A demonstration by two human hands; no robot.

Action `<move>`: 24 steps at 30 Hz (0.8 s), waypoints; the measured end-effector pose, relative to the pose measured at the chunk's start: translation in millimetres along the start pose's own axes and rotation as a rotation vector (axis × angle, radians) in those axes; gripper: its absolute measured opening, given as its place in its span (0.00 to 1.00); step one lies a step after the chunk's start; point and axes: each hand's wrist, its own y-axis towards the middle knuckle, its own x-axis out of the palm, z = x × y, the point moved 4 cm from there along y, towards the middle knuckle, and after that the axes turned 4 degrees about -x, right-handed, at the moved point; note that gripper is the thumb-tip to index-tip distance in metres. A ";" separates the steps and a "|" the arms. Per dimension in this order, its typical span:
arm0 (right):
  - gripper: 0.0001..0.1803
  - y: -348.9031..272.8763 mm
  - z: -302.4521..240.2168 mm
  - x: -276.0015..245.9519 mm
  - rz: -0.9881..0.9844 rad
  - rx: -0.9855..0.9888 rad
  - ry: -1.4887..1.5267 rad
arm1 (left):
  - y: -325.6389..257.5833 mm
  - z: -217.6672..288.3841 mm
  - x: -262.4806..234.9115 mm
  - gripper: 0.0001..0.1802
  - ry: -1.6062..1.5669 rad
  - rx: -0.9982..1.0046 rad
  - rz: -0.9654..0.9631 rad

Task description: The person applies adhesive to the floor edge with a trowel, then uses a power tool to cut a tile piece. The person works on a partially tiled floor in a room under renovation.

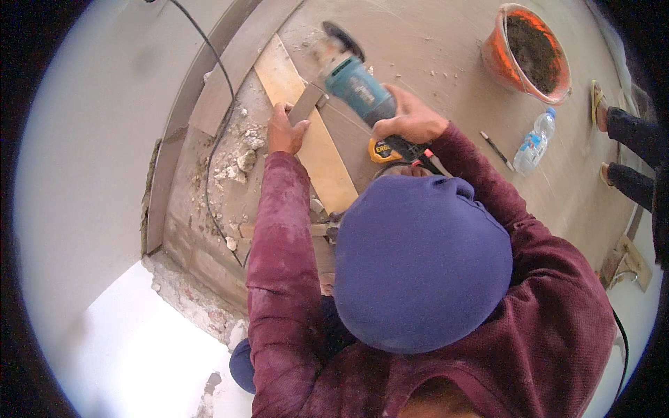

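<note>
My right hand (411,115) is wrapped round the body of a teal angle grinder (359,87), whose dark disc end points up and left. Dust or motion blurs the front of its head. My left hand (286,131) grips a short grey-brown tile strip (306,103) between thumb and fingers. That strip lies across a long tan board (320,157), with its far end close below the grinder's head. Whether the disc touches the strip I cannot tell. A blue cap (421,261) hides the lower middle of the view.
An orange bucket (493,56) of dark mortar stands far right, near a water bottle (533,146) and a marker (496,150). A yellow tape measure (383,150) lies by my right wrist. Rubble (240,157) and a black cable (212,153) run along the left. Another person's legs (631,136) stand at right.
</note>
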 end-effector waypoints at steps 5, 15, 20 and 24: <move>0.43 8.3 -9.3 -18.5 0.048 -0.060 -0.033 | 1.4 -11.8 4.4 0.28 0.095 0.098 0.034; 0.43 -6.7 -36.9 29.1 -0.055 -0.130 -0.181 | -23.5 -3.0 -17.6 0.25 -0.260 -0.009 -0.133; 0.42 -18.5 -48.0 47.9 -0.116 -0.140 -0.196 | -38.8 37.9 -45.8 0.19 -0.291 0.032 -0.050; 0.43 -27.1 -60.6 52.6 -0.154 -0.141 -0.191 | -40.9 41.6 -61.0 0.15 -0.190 0.003 -0.100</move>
